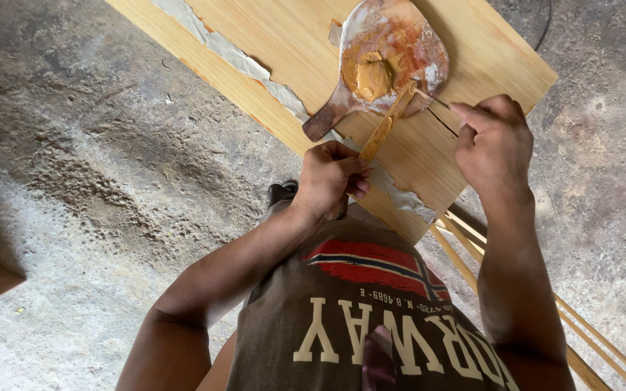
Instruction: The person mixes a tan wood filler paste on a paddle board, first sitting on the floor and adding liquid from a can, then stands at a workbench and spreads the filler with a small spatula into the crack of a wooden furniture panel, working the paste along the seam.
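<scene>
Soft daylight, even exposure; faint shadows; sharp centre, slight wide-angle stretch at edges.

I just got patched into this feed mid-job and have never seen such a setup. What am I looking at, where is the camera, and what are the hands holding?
There is no machine here: a person works with two bare hands. The single picture comes from a camera on their head, looking down past their shirt to a rough concrete floor. A wooden board lies there, with torn tape along its edge. On it rests a paddle carrying a lump of tan putty. The left hand grips a putty-smeared spatula whose tip reaches the paddle. The right hand pinches a thin stick; what it is, I cannot tell. Wooden slats lie at lower right.
</scene>
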Action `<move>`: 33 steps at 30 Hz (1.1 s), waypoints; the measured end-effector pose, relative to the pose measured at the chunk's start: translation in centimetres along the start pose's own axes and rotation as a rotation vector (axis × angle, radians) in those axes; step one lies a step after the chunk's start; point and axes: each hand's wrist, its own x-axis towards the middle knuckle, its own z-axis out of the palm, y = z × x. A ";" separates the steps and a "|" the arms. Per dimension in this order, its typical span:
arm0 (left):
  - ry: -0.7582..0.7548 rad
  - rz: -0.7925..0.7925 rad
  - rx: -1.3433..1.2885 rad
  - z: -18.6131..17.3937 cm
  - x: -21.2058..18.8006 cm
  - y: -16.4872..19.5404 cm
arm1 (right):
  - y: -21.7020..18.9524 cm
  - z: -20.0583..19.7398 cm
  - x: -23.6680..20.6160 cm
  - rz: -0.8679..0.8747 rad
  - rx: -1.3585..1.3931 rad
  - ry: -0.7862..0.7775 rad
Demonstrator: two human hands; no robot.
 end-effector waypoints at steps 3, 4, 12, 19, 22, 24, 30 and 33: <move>-0.004 0.015 0.032 0.0 -0.1 0.1 | -0.2 -0.6 0.2 -0.008 -0.019 -0.007; -0.002 0.021 0.042 0.0 -0.1 0.2 | -0.4 -0.8 0.2 -0.011 -0.032 -0.025; -0.001 0.000 0.001 -0.4 -0.2 1.4 | -1.9 0.5 -0.8 0.363 0.467 -0.116; -0.003 -0.011 -0.066 -0.4 0.4 1.0 | -4.9 2.8 -4.6 0.109 0.513 -0.005; -0.014 0.001 -0.067 -0.5 0.5 0.7 | -4.5 1.5 -5.1 0.128 0.471 -0.044; -0.023 0.003 -0.032 -0.5 0.6 0.6 | -3.6 0.5 -4.4 0.092 0.374 -0.037; -0.045 0.056 0.046 -0.2 0.4 1.2 | -2.5 -0.1 -1.4 0.025 0.109 0.000; -0.044 0.090 0.060 0.1 0.0 1.4 | -3.7 0.1 -1.7 0.045 0.139 -0.056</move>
